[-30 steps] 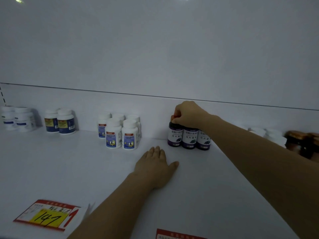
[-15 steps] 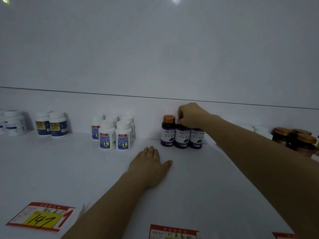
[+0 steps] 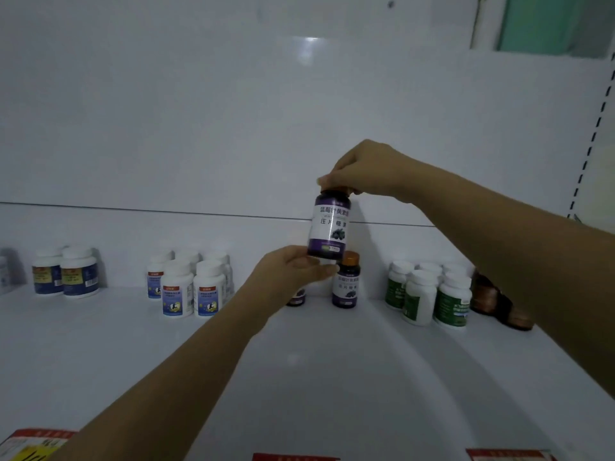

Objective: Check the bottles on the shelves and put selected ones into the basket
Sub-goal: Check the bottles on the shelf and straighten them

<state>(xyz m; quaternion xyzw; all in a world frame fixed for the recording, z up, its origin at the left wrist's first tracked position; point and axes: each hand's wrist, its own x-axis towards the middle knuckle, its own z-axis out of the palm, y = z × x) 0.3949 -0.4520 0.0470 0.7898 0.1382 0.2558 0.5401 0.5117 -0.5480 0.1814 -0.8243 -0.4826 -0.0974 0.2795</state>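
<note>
Head: glossy cylindrical bottle [image 3: 329,227] between left hand [image 3: 293,276], right hand [image 3: 364,171]

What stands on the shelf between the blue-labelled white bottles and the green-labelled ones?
In the head view, two purple bottles stand there: an orange-capped bottle and a second bottle mostly hidden behind the left hand, which holds a third bottle.

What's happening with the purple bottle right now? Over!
Right hand grips purple bottle at top. Left hand holds its base. Bottle up off the shelf. Nothing in the way.
</note>
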